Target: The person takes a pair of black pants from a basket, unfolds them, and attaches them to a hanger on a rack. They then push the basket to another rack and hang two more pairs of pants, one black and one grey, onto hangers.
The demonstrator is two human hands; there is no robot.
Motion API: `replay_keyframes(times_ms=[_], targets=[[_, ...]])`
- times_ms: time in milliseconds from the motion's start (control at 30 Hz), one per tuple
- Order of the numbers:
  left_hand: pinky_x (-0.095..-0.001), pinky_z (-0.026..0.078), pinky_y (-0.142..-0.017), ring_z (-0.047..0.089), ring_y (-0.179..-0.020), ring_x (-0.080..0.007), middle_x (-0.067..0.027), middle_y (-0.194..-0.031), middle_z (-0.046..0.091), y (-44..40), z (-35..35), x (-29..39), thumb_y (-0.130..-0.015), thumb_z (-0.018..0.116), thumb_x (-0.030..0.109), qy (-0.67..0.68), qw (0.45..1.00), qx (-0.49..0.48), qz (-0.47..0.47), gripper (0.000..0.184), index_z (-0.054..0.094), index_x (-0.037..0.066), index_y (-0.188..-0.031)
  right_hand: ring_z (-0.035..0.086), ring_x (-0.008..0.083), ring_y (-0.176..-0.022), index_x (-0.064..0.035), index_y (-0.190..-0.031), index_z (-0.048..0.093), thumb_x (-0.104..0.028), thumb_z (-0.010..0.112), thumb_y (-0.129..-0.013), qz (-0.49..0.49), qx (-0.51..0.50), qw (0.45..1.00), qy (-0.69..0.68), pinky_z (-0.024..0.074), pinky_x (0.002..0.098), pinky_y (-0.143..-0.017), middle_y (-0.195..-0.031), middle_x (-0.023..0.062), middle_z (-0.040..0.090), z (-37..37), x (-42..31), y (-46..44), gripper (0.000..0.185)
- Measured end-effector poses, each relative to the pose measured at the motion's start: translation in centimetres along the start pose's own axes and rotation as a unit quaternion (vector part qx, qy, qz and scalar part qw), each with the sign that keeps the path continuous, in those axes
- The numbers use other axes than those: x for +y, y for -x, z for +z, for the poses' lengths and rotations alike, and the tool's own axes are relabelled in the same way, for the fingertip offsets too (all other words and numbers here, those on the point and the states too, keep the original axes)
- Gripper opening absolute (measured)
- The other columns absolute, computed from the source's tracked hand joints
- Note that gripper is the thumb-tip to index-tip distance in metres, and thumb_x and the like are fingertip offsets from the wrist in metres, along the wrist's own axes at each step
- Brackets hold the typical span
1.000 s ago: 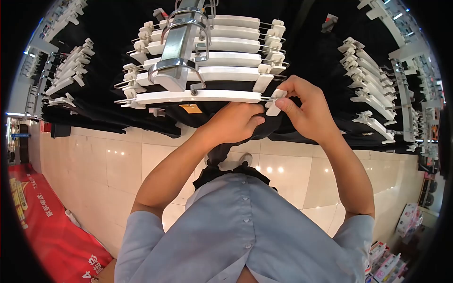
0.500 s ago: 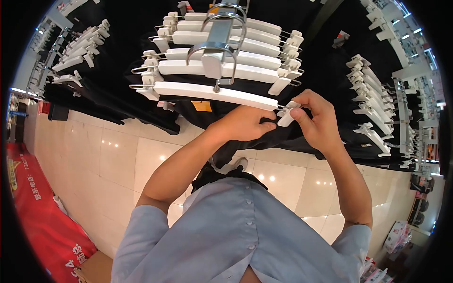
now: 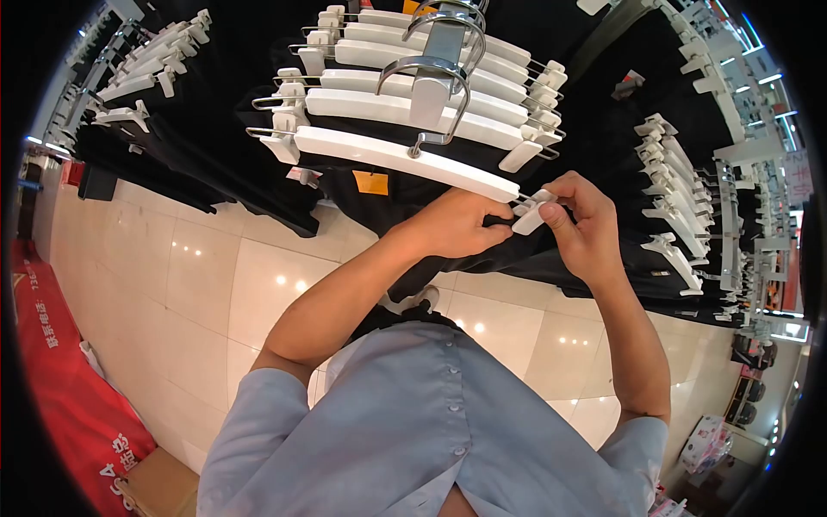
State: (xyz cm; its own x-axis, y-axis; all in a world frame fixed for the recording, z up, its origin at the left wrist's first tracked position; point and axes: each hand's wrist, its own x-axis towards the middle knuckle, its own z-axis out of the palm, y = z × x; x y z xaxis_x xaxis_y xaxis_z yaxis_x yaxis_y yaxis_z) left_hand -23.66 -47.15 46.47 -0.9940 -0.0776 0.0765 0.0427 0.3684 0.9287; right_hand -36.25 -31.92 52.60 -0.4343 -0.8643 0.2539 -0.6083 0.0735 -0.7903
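Nearest to me, a white clip hanger (image 3: 405, 162) hangs by its hook from a metal rail (image 3: 435, 77), its right end tilted down. My right hand (image 3: 586, 226) pinches the white clip (image 3: 529, 214) at that end between thumb and fingers. Just left of the clip, my left hand (image 3: 461, 226) is closed at the black garment (image 3: 366, 207) under the hanger; its fingertips are partly hidden. An orange tag (image 3: 370, 182) shows on the garment. Behind hang several more white hangers (image 3: 413, 110) with black garments.
More white hangers with black clothes hang at the left (image 3: 155, 65) and right (image 3: 676, 202). A red banner (image 3: 65, 379) and a cardboard box (image 3: 159, 484) lie lower left. Pale floor tiles (image 3: 202, 293) show below. Packaged goods (image 3: 706, 444) stand lower right.
The view has shifted, so the rail and hangers appear further right. The front hanger has tilted, its right end lower. Both hands keep their places at its right end.
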Motion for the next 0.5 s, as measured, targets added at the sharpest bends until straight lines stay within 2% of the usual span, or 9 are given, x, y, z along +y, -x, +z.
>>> replay_keyframes(times_ms=[100,133,233,267,400,500], targets=[[-0.0356,0.046,-0.067,0.059,-0.073,-0.0281,-0.0128,-0.08,0.062,0.3,-0.6,0.0,-0.075,0.066,0.022,0.009,0.998,0.061,0.0,0.025,0.067,0.003,-0.093,0.059,0.0174,-0.071,0.0023,-0.087,0.059,-0.014,0.067,-0.083,0.012,-0.011,1.0,-0.016,0.0477,0.0283,-0.068,-0.075,0.0087,0.059,0.1,0.2,0.0,0.019],[-0.0343,0.047,-0.07,0.059,-0.076,-0.0272,-0.0122,-0.082,0.063,0.1,-1.0,-0.4,-0.072,0.07,0.025,0.038,0.999,0.034,-0.004,0.034,0.066,0.005,-0.099,0.059,0.0168,-0.071,0.0024,-0.087,0.059,-0.014,0.067,-0.083,0.017,-0.017,0.999,-0.024,0.0478,0.0281,-0.068,-0.075,0.0087,0.059,0.1,0.1,0.0,0.019],[-0.0337,0.046,-0.07,0.06,-0.079,-0.0258,-0.0128,-0.084,0.063,0.0,-2.0,0.2,-0.068,0.074,0.026,-0.054,0.997,0.013,-0.045,0.04,0.066,0.005,-0.101,0.059,0.015,-0.071,0.0027,-0.088,0.059,-0.014,0.067,-0.084,0.036,-0.036,0.998,-0.043,0.0479,0.0275,-0.069,-0.076,0.0083,0.06,0.1,0.0,0.0,0.019],[-0.0326,0.045,-0.063,0.059,-0.068,-0.0221,-0.0118,-0.075,0.063,-0.2,-1.1,-1.5,-0.065,0.075,0.025,-0.034,0.995,0.086,0.028,0.035,0.068,0.003,-0.091,0.059,0.0144,-0.072,0.0028,-0.088,0.059,-0.014,0.067,-0.084,0.043,-0.042,0.997,-0.048,0.0479,0.0273,-0.07,-0.076,0.008,0.06,0.1,0.0,-0.1,0.019],[-0.0307,0.042,-0.054,0.052,-0.054,-0.0163,-0.0085,-0.059,0.058,-1.1,-1.8,-0.9,-0.065,0.073,0.019,0.097,0.994,0.031,0.033,0.021,0.067,0.0,-0.074,0.058,0.0121,-0.073,0.003,-0.09,0.059,-0.014,0.067,-0.085,0.075,-0.068,0.991,-0.092,0.0481,0.0265,-0.072,-0.077,0.006,0.06,-0.2,-0.4,-0.2,0.019],[-0.0302,0.04,-0.05,0.05,-0.05,-0.0137,-0.0078,-0.055,0.057,-1.2,-1.7,-0.6,-0.065,0.072,0.015,0.136,0.989,0.027,0.047,0.018,0.065,-0.001,-0.069,0.058,0.0112,-0.08,0.0028,-0.102,0.057,-0.016,0.068,-0.084,0.13,-0.1,0.98,-0.113,0.0476,0.0264,-0.076,-0.085,0.0054,0.06,-0.7,-0.2,-0.2,0.028]])
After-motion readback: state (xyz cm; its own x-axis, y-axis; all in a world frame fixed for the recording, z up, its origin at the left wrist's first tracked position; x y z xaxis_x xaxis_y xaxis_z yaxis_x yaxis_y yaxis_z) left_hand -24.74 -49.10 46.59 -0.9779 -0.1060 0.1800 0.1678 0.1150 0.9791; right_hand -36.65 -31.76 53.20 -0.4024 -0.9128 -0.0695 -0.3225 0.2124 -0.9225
